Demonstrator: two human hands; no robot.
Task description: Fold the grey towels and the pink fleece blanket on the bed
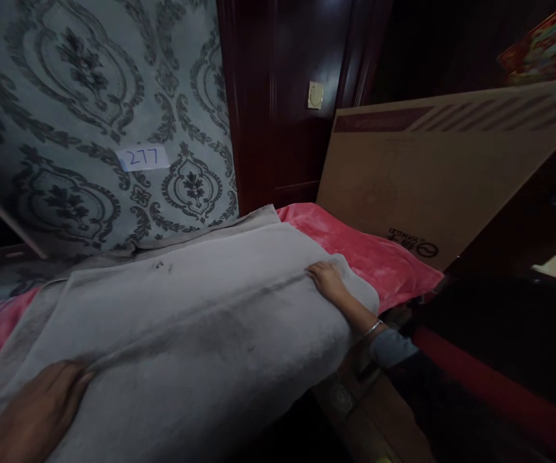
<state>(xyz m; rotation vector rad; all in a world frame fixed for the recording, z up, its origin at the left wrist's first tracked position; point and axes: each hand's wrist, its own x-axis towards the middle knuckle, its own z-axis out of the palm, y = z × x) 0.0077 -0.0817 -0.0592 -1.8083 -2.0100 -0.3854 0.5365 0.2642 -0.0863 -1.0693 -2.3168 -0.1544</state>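
Note:
A grey plush blanket (pixel 200 308) is spread in front of me, its near part hanging down over the front edge. A long fold line runs across it between my two hands. At the lower left, my left hand (pixel 41 408) has its fingers curled on the blanket at the near-left end of that line. My right hand (pixel 326 280), with a silver bangle (pixel 373 328) at the wrist, grips the blanket at the line's far-right end. The fingertips of both hands are partly hidden against the cloth. Beneath the blanket, a pink-red cloth (pixel 355 247) shows at the right and far left.
Behind the blanket stands a patterned grey wall (pixel 176 122) with a paper label (pixel 143 157) reading 277. A dark red wooden door panel (pixel 278 96) adjoins it. On the right leans a large cardboard box (pixel 432 173). Below my right arm are dim objects on the floor.

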